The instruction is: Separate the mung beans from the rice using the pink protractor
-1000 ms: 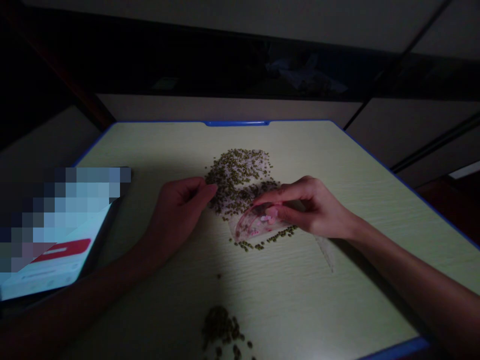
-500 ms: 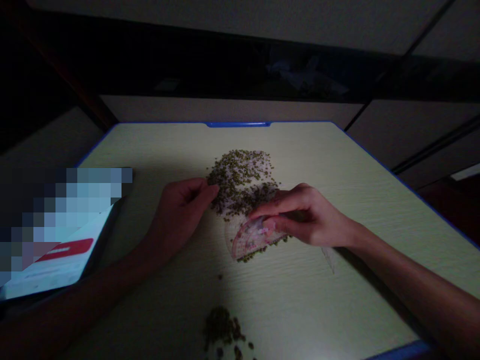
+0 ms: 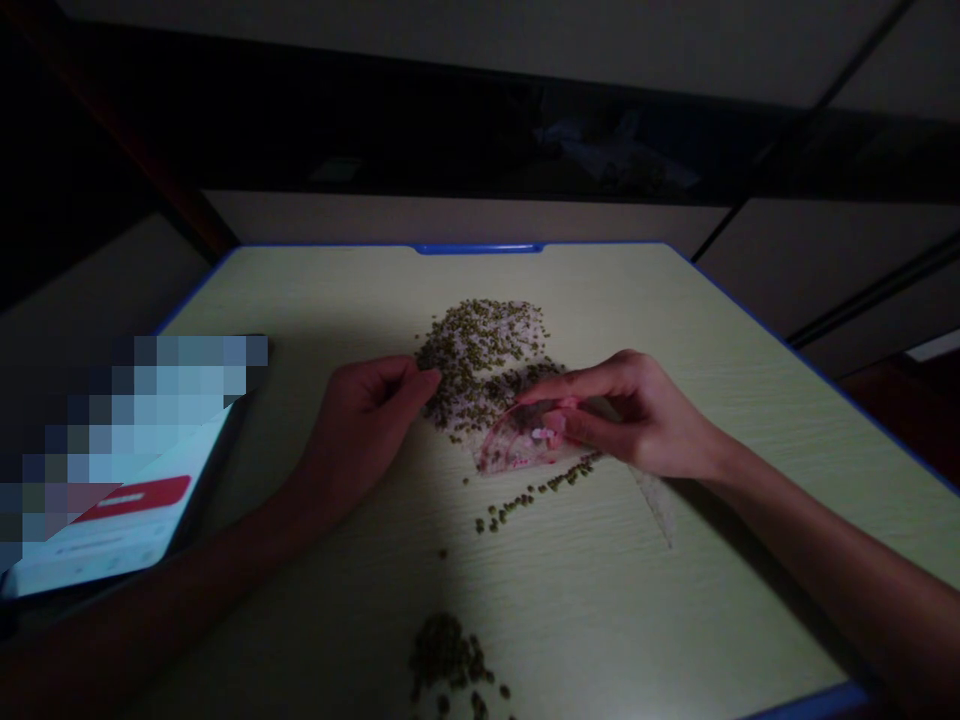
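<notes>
Right hand [image 3: 637, 420]: thumb and fingers pinching a clear, pink-marked plastic piece [image 3: 504, 448] with a curved edge; held tilted, just over the near side of the bean heap.

Left hand [image 3: 367, 420]: fingers curled, thumb pressed against them, at the left edge of the heap; whether anything lies between them, cannot tell.

Bean heap [image 3: 480, 345]: small, green, loosely spread over a pale patch, between the hands and reaching farther than both.

Row of beans [image 3: 529, 495]: thin, slanting, on the near side of the plastic piece.

Clear pointed piece [image 3: 660, 508]: tip toward the near side, emerging from beneath the right hand; remainder hidden.

Near pile [image 3: 441, 648]: dark beans, small, with strays at its right.

Tablet [image 3: 146, 530]: lit screen, partly blurred, red banner; far left.

Surface [image 3: 675, 610]: pale wood-grain, blue edging; blue strip [image 3: 480, 249] at far middle.
</notes>
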The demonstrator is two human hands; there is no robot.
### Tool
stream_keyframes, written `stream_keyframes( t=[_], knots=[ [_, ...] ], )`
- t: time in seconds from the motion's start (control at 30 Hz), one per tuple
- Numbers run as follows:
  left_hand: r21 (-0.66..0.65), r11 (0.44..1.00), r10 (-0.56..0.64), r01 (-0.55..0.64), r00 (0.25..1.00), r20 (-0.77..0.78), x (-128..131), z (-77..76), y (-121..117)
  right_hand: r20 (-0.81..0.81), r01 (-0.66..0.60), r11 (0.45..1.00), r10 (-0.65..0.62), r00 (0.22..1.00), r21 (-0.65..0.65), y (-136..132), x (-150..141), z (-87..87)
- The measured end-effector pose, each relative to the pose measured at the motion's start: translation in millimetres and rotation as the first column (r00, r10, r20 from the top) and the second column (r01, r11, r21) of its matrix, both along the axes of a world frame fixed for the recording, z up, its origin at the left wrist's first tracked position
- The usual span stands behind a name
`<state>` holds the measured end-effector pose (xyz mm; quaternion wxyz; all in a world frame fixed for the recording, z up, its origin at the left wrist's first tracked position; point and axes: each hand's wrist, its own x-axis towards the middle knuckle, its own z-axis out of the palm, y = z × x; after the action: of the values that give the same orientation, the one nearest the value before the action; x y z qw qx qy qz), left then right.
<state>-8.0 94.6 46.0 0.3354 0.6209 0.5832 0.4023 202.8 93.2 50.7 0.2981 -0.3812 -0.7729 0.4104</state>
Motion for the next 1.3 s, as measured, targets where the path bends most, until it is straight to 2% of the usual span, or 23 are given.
stream_keyframes(
  t=[0.2, 0.57, 0.9, 1.0, 1.3],
  knots=[
    [-0.012, 1.0, 0.002, -0.002, 1.0, 0.004, -0.8, 0.4, -0.5, -0.042, 0.024, 0.998, -0.027, 0.999, -0.064, 2.1, 3.1, -2.1],
    [-0.02, 1.0, 0.009, -0.009, 1.0, -0.008, -0.5, -0.3, 0.3, -0.014, 0.073, 0.997, -0.073, 0.997, 0.004, 1.7, 0.4, -3.9],
    [-0.008, 1.0, 0.022, -0.022, 0.999, -0.03, -0.2, -0.3, 0.1, 0.028, -0.023, 0.994, 0.02, 0.999, 0.103, -0.7, -3.1, -0.6],
    [-0.015, 1.0, 0.027, -0.028, 0.999, -0.03, -0.4, -0.2, 0.5, 0.022, -0.014, 0.989, 0.011, 1.0, 0.146, -0.9, -1.4, 1.6],
    [-0.03, 0.999, 0.04, -0.042, 0.998, -0.046, 0.4, 0.8, -0.7, 0.044, -0.01, 0.994, 0.005, 0.999, 0.109, -1.1, 1.0, 1.6]
  ],
)
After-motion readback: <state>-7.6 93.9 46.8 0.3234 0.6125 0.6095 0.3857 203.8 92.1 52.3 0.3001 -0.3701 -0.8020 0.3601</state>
